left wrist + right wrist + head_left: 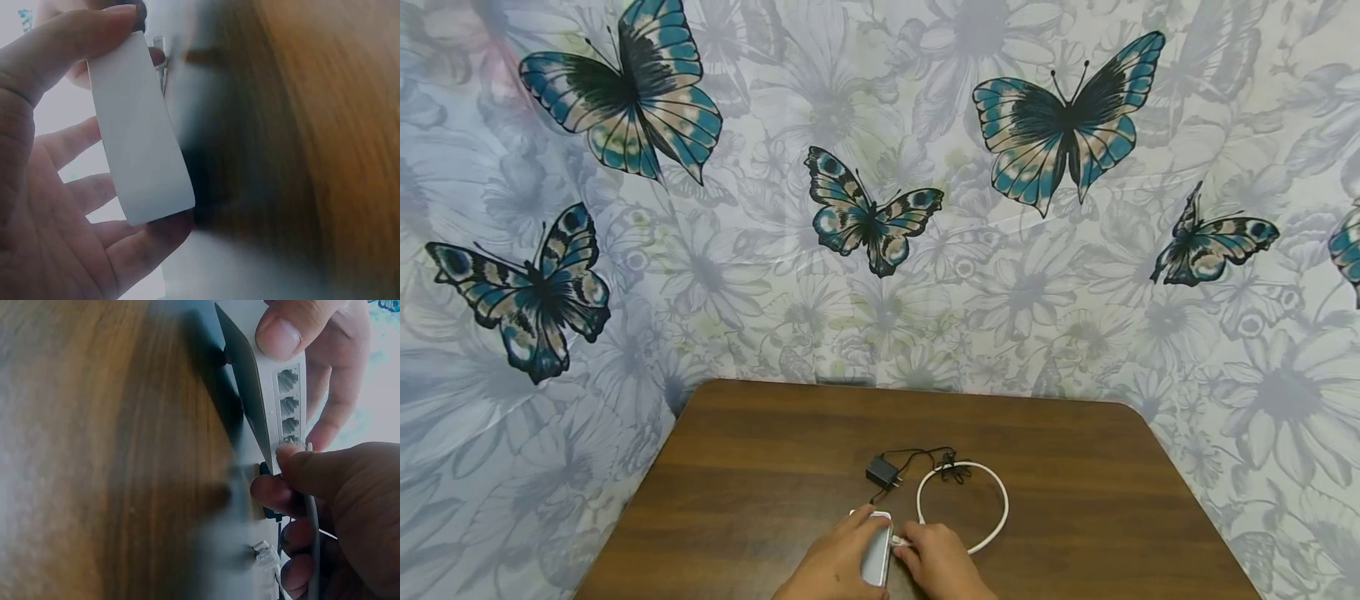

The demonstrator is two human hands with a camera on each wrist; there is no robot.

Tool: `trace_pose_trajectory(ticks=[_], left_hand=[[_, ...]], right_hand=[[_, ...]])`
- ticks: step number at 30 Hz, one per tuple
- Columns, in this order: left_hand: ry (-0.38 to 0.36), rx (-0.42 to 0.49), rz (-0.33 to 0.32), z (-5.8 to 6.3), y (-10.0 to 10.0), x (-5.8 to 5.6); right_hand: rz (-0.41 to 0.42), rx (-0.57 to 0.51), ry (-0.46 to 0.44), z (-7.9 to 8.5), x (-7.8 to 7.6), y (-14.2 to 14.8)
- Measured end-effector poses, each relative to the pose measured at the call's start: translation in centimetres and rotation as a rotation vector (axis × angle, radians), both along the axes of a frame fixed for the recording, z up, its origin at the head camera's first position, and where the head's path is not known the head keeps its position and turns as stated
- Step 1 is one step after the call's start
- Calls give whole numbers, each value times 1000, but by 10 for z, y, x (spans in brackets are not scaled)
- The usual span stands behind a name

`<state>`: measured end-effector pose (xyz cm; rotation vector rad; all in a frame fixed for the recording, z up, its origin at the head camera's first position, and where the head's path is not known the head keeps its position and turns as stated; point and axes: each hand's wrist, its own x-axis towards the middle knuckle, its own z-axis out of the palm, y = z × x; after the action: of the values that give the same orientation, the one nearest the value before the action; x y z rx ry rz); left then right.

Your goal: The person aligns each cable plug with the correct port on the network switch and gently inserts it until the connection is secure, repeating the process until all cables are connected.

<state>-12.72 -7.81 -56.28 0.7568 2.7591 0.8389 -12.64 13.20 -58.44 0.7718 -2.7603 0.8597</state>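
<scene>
A white network switch (876, 557) stands near the table's front edge, gripped by my left hand (831, 560) between thumb and fingers. In the right wrist view, a row of several ports (288, 405) runs along its side. My right hand (943, 560) pinches one end of a white Ethernet cable (1007, 500) at the lowest port. Its fingertips (290, 453) cover most of that plug, so I cannot tell how deep it sits. A second clear plug (267, 557) hangs below the right fingers. The left wrist view shows the switch's plain white face (140, 137).
A black power adapter (881, 472) lies behind the switch, its thin black cord (953, 468) bundled beside the looped cable and another stretch running towards the switch. The brown wooden table (760, 450) ends at a butterfly-patterned wall covering (737, 275).
</scene>
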Motion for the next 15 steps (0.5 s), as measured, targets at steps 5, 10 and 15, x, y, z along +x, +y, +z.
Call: trace_pose_trajectory(ticks=[5,10,15], left_hand=[[-18,-26,24,-1,-1,0],[-11,-33,24,-1,-2,-1],[-5,-36,32,-3,-4,-2]], right_hand=[[-10,11,-37,-2,0,4],[-50,39,-42,-1,0,10],[-100,86,-55,2,1,15]])
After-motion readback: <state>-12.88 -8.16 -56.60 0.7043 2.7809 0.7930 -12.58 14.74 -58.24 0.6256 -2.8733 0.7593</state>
